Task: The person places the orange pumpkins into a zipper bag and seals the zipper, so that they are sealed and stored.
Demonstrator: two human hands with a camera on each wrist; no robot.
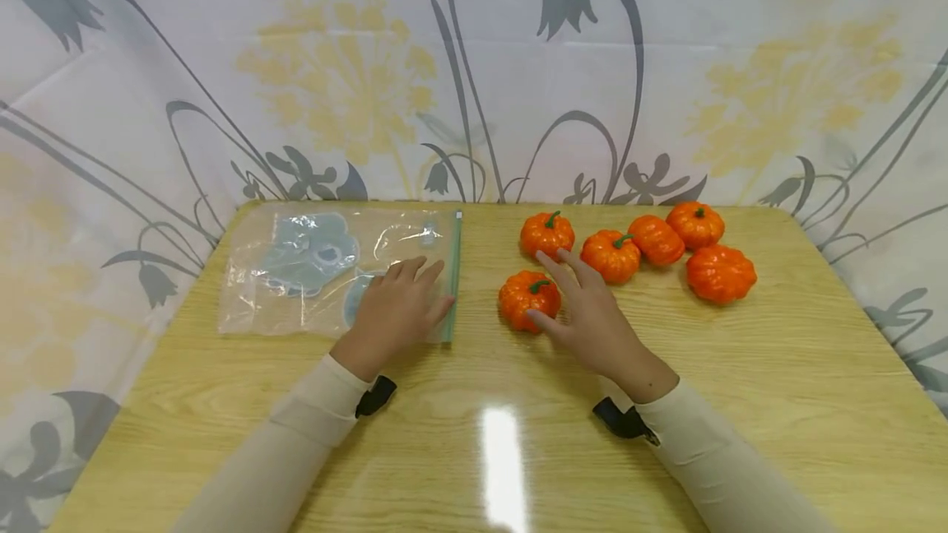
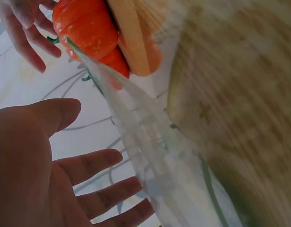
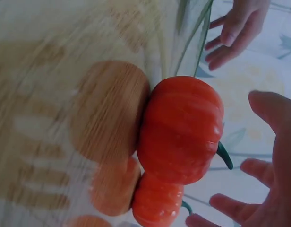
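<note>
My left hand (image 1: 397,308) hovers over the zip end of a clear zip bag (image 1: 244,294) with blue-grey printed shapes, lying flat at the left. Its fingers are spread and hold nothing; in the left wrist view the fingertips come close to the bag's clear film (image 2: 145,137). My right hand (image 1: 592,319) is beside the nearest orange mini pumpkin (image 1: 518,300), fingers parted around its right side. In the right wrist view that pumpkin (image 3: 181,130) with its green stem sits on the table, a gap between it and the thumb and fingers.
Behind my right hand stands another pumpkin (image 1: 544,234). Further right are several more, among them one with a green stem (image 1: 611,257) and one lying on its side (image 1: 721,275). A flower-patterned cloth (image 1: 504,105) hangs behind the wooden table (image 1: 429,451).
</note>
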